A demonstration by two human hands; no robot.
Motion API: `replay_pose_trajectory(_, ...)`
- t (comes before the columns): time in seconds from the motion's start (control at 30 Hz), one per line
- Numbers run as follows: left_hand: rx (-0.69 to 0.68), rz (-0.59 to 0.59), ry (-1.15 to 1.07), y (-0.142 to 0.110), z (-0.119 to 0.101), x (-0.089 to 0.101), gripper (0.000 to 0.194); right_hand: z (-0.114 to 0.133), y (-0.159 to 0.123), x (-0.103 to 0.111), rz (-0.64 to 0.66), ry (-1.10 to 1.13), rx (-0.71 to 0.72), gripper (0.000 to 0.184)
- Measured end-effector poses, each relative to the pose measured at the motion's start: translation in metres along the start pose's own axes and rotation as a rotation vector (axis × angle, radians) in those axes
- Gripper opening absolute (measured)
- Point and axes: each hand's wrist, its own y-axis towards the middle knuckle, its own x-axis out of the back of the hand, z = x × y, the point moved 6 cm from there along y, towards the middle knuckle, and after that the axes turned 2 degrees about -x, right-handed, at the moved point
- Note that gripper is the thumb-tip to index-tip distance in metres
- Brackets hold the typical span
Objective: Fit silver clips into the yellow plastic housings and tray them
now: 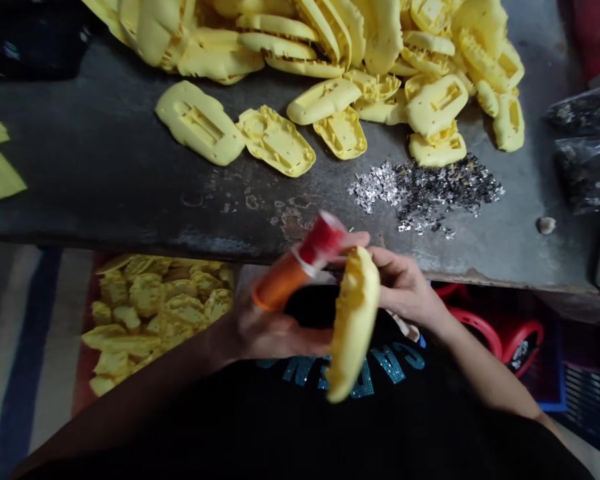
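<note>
My left hand [267, 331] is closed around the lower end of an orange tool with a red top [300, 267], which slants up to the right. Its fingers also reach the edge of a yellow plastic shell [353, 323] held upright on edge in front of my black shirt. My right hand [405, 287] grips that shell's upper part from the right, its fingertips close to the tool's red end. Both hands are below the table's front edge and blurred by motion.
A dark worn table [105, 173] carries a large heap of yellow shells [330, 40] at the back, and a few loose ones [200, 123] nearer. A small pile of shiny metal bits [423, 190] lies right of centre. More yellow shells fill a bin [155, 307] below left. Red stools [500, 333] stand right.
</note>
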Motion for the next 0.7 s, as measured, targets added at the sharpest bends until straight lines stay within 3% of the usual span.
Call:
replay_pose_trajectory(0.07, -0.082, 0.012, -0.024, 0.004, -0.004, -0.003, 0.095, 0.012, -0.004, 0.027, -0.15, -0.492, 0.173, 0.02)
replay_pose_trajectory(0.13, -0.186, 0.021, -0.091, 0.012, -0.008, -0.007, 0.084, 0.021, -0.011, 0.061, -0.412, -1.013, 0.281, 0.011)
replay_pose_trajectory(0.23, -0.158, 0.018, -0.157, 0.023, 0.0, -0.014, 0.077, 0.017, -0.017, 0.095, -0.516, -1.387, 0.296, 0.014)
replay_pose_trajectory(0.33, -0.056, 0.011, -0.121, 0.025, 0.011, -0.019, 0.087, 0.013, -0.023, 0.111, -0.563, -1.447, 0.289, 0.015)
replay_pose_trajectory(0.43, -0.015, -0.001, -0.11, 0.023, 0.017, -0.019, 0.091, 0.018, -0.024, 0.104, -0.606, -1.43, 0.325, 0.015)
replay_pose_trajectory(0.6, 0.021, -0.029, -0.134, 0.021, 0.022, -0.018, 0.087, 0.013, 0.013, 0.069, -0.36, -1.392, 0.303, 0.022)
replay_pose_trajectory(0.7, 0.018, 0.0, -0.153, 0.018, 0.022, -0.019, 0.077, 0.01, 0.033, 0.063, -0.327, -1.416, 0.223, 0.038)
